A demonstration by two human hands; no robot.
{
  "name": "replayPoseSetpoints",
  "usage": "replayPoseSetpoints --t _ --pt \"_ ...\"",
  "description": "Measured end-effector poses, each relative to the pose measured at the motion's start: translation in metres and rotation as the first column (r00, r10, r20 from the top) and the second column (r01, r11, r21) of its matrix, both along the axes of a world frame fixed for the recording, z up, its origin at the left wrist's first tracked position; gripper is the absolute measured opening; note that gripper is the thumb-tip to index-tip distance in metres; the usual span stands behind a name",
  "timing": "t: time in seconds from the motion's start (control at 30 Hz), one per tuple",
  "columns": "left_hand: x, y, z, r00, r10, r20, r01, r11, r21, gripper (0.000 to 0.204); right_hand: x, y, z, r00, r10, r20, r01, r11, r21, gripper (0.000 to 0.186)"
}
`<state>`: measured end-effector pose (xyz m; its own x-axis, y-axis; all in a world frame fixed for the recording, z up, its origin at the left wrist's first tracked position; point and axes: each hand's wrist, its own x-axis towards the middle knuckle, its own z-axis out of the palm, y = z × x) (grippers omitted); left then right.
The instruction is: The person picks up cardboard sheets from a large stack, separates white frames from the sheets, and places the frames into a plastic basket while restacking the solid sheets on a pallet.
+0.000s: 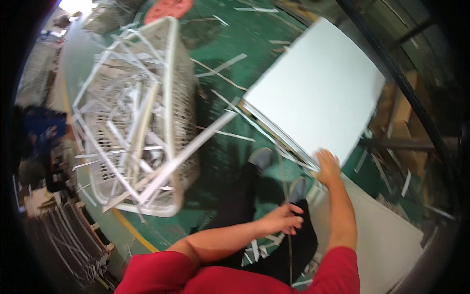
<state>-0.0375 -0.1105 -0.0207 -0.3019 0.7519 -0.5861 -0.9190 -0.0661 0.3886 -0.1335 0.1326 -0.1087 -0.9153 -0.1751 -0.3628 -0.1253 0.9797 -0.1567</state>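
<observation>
My right hand [328, 167] rests on the near corner of a stack of large white sheets [318, 90], its fingers laid over the top sheet. Several layers show along the stack's left edge. Lower and to the left, my left hand [280, 220] hangs in front of my legs with its fingers curled. A thin cord [290, 259] runs up past my legs and through the curled fingers, toward the stack's near edge. Blur hides exactly how the fingers meet it. Beneath my right forearm lies another large pale board or sheet stack [377, 235].
A white perforated plastic basket [172, 98] full of white offcut strips stands at the left; some strips stick out over its rim. More strips litter the green floor [220, 44]. A dark bar [411, 93] crosses at the right. Stacked boards [63, 240] stand lower left.
</observation>
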Motion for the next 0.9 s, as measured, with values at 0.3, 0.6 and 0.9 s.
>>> replayPoseSetpoints --t 0.3,0.6,0.9 --pt "0.013 -0.001 -0.004 0.997 0.002 -0.083 0.007 0.995 0.104 0.053 0.161 -0.089 0.125 0.819 -0.42 0.391 0.573 0.628 -0.526 0.025" --pt "0.056 0.003 0.023 0.983 0.052 -0.175 -0.007 0.968 0.249 0.057 0.318 -0.139 0.204 0.509 -0.584 0.632 0.861 0.37 -0.35 0.05" --pt "0.071 -0.013 0.129 0.364 0.011 -0.932 -0.093 0.995 -0.025 0.076 0.431 -0.009 0.291 0.835 -0.341 -0.433 0.474 0.845 0.247 0.05"
